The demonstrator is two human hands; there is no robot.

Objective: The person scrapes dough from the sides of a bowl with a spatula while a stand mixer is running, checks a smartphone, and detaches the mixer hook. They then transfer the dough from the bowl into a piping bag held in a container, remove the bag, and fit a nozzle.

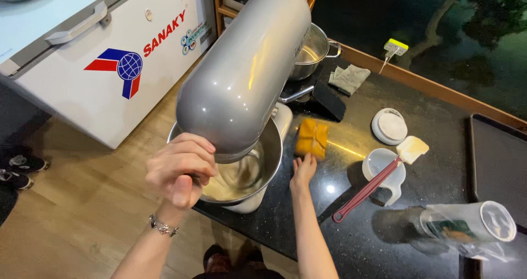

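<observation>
Black speckled stone table beside wooden floor. Left hand curled, fingers closed at side of grey stand mixer, over steel mixing bowl. Right hand flat on table, fingers together, tips touching folded orange cloth. Red-handled spatula rests across white measuring cup.

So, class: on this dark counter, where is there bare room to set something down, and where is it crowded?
Bare counter lies between the right hand and the red-handled spatula, and between the yellow packet and white lid. It is crowded around the mixer bowl, under the left hand, and by the tipped plastic cup.
</observation>
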